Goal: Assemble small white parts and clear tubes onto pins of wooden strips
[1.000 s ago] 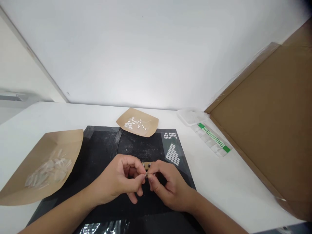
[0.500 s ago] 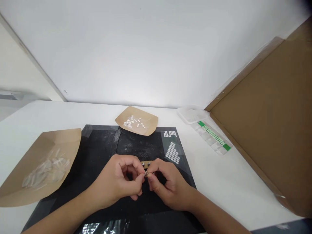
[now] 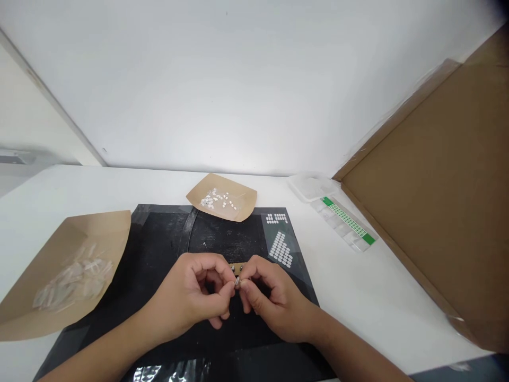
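Note:
My left hand [image 3: 201,291] and my right hand [image 3: 276,300] meet over the black mat [image 3: 159,239], fingertips almost touching. Thumb and index finger of each pinch a tiny shiny metal piece [image 3: 237,282] from either side. It is too small to name. Just behind the fingertips shows a tan strip [image 3: 237,267] with round metallic studs on it, partly covered by my hands. The sheet of white oval stickers [image 3: 280,249] lies at the mat's right side.
A brown paper tray [image 3: 121,225] with clear plastic sleeves stands at left. Behind the mat, another paper tray [image 3: 248,199] holds small white ovals. At right are a clear plastic container [image 3: 312,187], a green-labelled clear pouch [image 3: 348,220] and a large cardboard box [image 3: 429,201].
The right fingers have shifted very slightly, and a little more of the shiny piece shows between the fingertips. Both hands keep their pinch. The whole view has moved a touch.

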`<state>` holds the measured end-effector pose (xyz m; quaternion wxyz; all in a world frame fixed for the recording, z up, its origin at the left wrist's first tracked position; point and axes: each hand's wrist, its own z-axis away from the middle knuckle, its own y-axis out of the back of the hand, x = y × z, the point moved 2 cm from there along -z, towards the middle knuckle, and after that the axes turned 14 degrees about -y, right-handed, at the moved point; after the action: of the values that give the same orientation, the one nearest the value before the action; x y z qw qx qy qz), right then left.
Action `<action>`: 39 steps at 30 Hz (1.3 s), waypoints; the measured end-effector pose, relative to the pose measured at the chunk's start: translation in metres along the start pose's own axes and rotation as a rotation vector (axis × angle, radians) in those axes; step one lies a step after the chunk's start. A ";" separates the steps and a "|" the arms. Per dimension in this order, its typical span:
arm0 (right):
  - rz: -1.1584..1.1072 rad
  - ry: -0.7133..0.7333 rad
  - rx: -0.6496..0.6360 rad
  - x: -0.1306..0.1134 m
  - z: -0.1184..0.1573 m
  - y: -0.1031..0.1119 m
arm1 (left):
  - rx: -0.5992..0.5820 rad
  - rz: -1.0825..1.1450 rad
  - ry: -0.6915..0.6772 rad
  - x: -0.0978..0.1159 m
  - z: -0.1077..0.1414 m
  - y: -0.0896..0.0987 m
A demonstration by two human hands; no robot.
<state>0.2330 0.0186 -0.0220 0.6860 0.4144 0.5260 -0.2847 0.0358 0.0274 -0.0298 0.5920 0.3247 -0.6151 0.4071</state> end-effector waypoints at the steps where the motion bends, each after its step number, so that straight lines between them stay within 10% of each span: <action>1: -0.015 -0.002 -0.003 0.000 0.000 0.000 | -0.009 0.011 -0.001 0.001 0.000 0.000; 18: 0.536 0.405 0.206 0.004 0.002 0.009 | -0.096 0.100 -0.027 0.003 -0.005 0.000; 39: 0.534 0.307 0.339 0.005 0.004 0.013 | -0.072 -0.394 -0.432 0.003 -0.004 0.003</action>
<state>0.2475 0.0221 -0.0230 0.5705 0.6833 0.4415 -0.1127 0.0350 0.0325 -0.0273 0.5263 0.4959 -0.6658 0.1837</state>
